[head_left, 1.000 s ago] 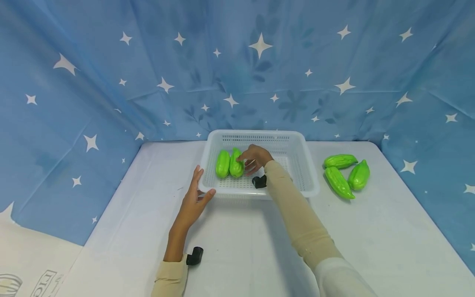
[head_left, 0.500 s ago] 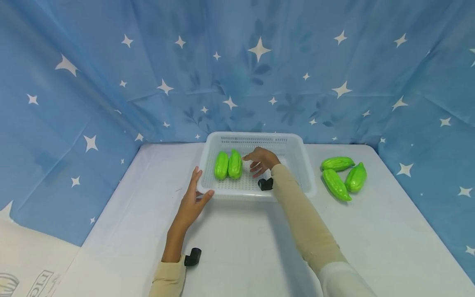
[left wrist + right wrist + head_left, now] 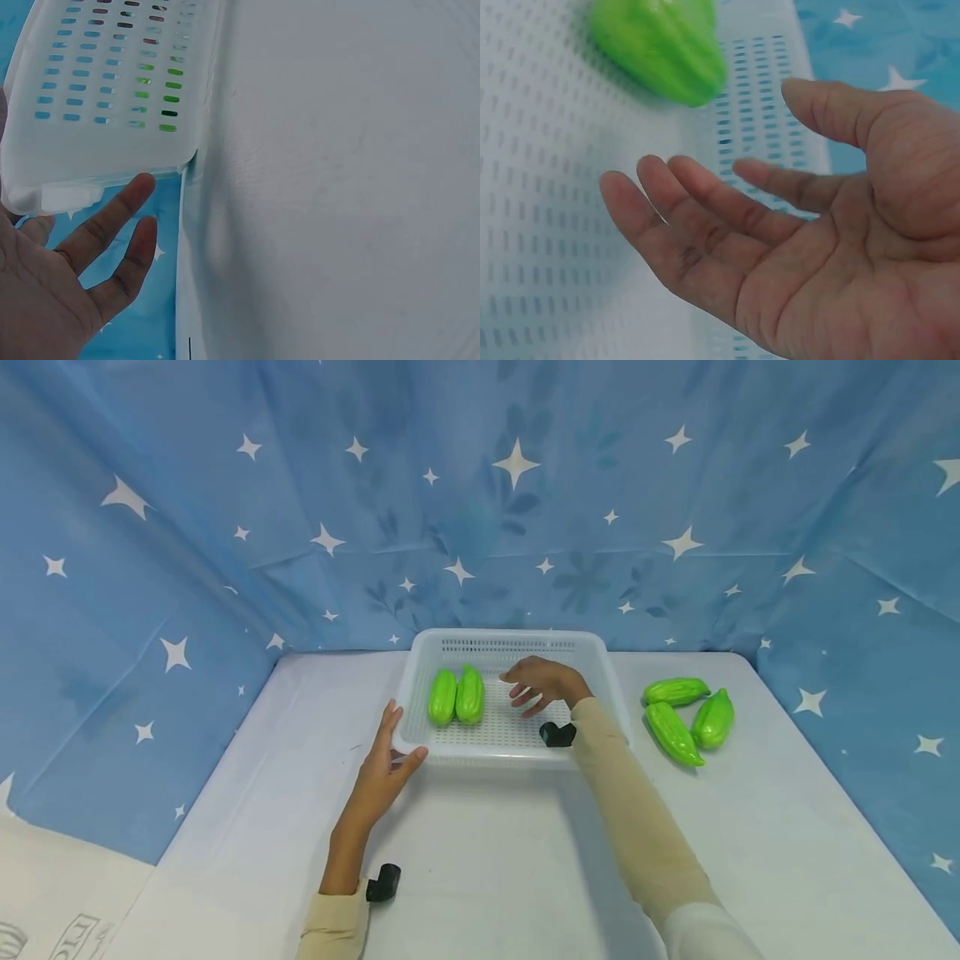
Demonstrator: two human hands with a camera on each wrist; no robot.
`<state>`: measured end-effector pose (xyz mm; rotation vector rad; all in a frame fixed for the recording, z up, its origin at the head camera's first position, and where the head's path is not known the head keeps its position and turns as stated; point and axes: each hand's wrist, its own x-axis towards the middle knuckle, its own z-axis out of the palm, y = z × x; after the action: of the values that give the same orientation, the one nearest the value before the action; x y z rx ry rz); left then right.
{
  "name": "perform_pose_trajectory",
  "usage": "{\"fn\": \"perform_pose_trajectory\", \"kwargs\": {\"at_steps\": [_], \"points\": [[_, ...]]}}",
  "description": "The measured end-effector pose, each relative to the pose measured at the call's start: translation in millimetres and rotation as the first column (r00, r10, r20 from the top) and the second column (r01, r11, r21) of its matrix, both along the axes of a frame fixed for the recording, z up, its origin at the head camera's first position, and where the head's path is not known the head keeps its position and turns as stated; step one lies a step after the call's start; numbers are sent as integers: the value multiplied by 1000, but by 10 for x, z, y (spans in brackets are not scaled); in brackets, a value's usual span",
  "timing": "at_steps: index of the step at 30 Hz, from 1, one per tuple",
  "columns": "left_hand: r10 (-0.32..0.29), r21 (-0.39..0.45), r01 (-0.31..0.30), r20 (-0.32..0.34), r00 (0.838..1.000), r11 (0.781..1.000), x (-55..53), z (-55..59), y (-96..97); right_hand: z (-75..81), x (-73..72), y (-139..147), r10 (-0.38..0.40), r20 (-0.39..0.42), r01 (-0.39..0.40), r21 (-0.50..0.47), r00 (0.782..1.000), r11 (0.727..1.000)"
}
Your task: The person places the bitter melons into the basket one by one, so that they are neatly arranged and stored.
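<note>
- While my left hand (image 3: 381,781) rests at the near left corner of a white plastic basket (image 3: 487,751), its thumb lies on the near rim and its fingers run along the left side, pretty straight and spread, not wrapped tight.
- My right hand (image 3: 543,681) is over the middle-to-right part of the basket, fingers loose and a bit bent, thumb well off them, just air between.
- Two shiny green gourds sit in the basket's left half, lengthwise and side by side: the left gourd (image 3: 442,697) and the right gourd (image 3: 470,695). My right fingertips point their way but are clear of both.
- Right wrist cam gets a blurry bit of green past my fingertips; left wrist cam just gets green flashes through the basket's slots, lol.
- Three more gourds are bunched up on the table right of the basket: a crosswise one (image 3: 676,692) at the back, a slanted one (image 3: 673,734) in front and a third one (image 3: 713,719) to the right, tip pointing away from me.
- Everything's on a white tabletop (image 3: 480,843), with a blue starry curtain (image 3: 517,543) behind.
- Tan sleeves on me, plus a black wrist camera (image 3: 384,883) by the left cuff.
</note>
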<state>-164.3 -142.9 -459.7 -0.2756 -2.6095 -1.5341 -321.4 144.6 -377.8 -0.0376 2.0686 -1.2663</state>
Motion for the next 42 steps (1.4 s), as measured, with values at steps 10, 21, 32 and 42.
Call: {"fn": "perform_pose_trajectory", "kwargs": {"at_steps": [10, 21, 32, 42], "points": [[-46, -35, 45, -18, 999, 998, -33, 35, -34, 102, 94, 297, 25, -138, -34, -66, 990, 997], [-63, -27, 62, -22, 998, 998, -93, 132, -61, 291, 341, 803, -98, -235, 16, -327, 967, 945], [-66, -45, 64, -25, 998, 997, -202, 167, -45, 279, 739, 1369, -358, -254, 157, -575, 899, 803], [-34, -34, 33, -21, 999, 999, -191, 151, -18, 151, 1039, 1830, -550, -79, 314, -749, 831, 583]]}}
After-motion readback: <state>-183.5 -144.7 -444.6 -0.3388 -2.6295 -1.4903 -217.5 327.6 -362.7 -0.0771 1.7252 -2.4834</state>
